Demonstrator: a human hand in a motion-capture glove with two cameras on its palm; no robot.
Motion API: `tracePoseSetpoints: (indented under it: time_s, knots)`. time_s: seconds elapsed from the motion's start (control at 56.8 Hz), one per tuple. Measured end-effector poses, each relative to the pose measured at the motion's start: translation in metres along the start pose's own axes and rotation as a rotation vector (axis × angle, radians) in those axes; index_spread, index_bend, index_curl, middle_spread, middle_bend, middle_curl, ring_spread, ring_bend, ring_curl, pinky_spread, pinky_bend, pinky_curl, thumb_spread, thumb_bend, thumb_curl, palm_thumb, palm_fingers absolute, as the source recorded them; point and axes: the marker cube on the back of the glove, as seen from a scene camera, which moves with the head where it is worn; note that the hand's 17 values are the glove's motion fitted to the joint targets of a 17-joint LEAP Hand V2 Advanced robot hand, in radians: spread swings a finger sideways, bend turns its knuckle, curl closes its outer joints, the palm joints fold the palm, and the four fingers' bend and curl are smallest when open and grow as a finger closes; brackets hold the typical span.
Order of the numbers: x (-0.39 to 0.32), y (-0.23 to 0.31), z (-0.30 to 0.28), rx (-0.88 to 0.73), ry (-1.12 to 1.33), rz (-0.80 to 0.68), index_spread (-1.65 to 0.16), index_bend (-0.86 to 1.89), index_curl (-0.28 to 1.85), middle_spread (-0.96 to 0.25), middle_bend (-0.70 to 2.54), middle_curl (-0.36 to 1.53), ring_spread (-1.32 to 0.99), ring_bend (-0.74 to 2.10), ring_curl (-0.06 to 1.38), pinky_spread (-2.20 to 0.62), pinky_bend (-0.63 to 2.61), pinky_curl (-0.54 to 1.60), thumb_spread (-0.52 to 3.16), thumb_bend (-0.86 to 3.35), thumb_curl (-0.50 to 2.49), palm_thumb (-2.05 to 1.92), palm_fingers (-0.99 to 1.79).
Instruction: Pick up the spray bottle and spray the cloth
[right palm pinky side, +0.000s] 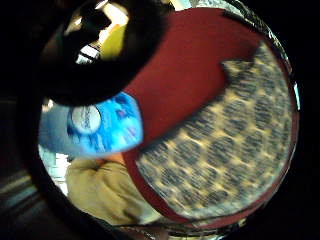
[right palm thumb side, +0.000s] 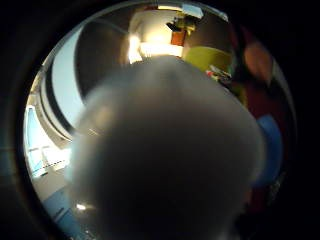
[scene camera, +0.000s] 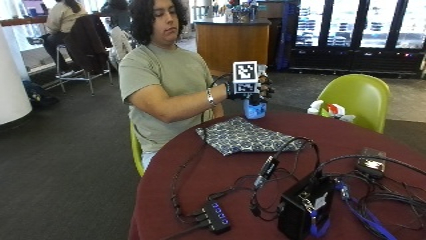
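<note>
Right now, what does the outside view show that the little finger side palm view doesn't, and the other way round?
Only the outside view shows the gloved right hand gripping the spray bottle held above the red table, plus the green chair. Only the palm view shows the bottle's label close up. Both show the patterned cloth lying flat on the table.

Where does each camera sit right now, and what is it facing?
Little-finger palm view: looks down on the patterned cloth on the red table, the blue bottle close by.
Thumb palm view: blocked by something pale and close.
Outside view: across the table, facing the person; gloved right hand holds the bottle above the cloth.
Shared: bottle, cloth.
</note>
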Motion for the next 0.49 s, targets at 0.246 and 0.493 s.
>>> tracePoseSetpoints:
  time_s: [0.246,0.493]
  knots:
    - [-0.011,0.062,-0.054,0.028,0.562,0.073,-0.39,0.07,0.34,-0.07,0.23,0.37,-0.12,0.41,0.35,0.19,0.35,0.37,0.85,-0.05,0.48,0.34,0.29]
    - [-0.023,0.117,-0.049,0.064,0.822,0.133,-0.41,0.13,0.27,-0.08,0.22,0.36,-0.11,0.34,0.32,0.23,0.38,0.36,0.88,-0.04,0.41,0.31,0.25]
